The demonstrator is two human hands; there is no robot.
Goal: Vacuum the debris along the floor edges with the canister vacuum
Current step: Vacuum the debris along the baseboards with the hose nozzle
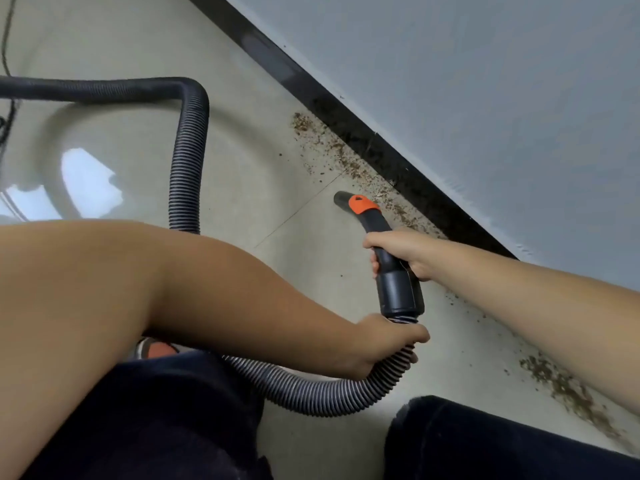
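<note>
A black curved vacuum handle (381, 230) with an orange collar ends in an open nozzle (341, 197) just above the pale tiled floor. My right hand (398, 251) grips the handle in its middle. Below the black cuff, my left hand (388, 344) grips the ribbed grey hose (311, 393). Brown debris (332, 147) lies in a strip along the black skirting board (363, 133), right beside and beyond the nozzle. A second patch of debris (568, 389) lies near my right forearm. The canister itself is almost hidden; only an orange bit (156, 349) shows under my left arm.
The hose loops away to the left and bends back across the floor (188, 140). A thin black cable (7, 64) runs at the far left. A grey wall (485, 98) rises above the skirting. My dark-clad knees (485, 445) fill the bottom.
</note>
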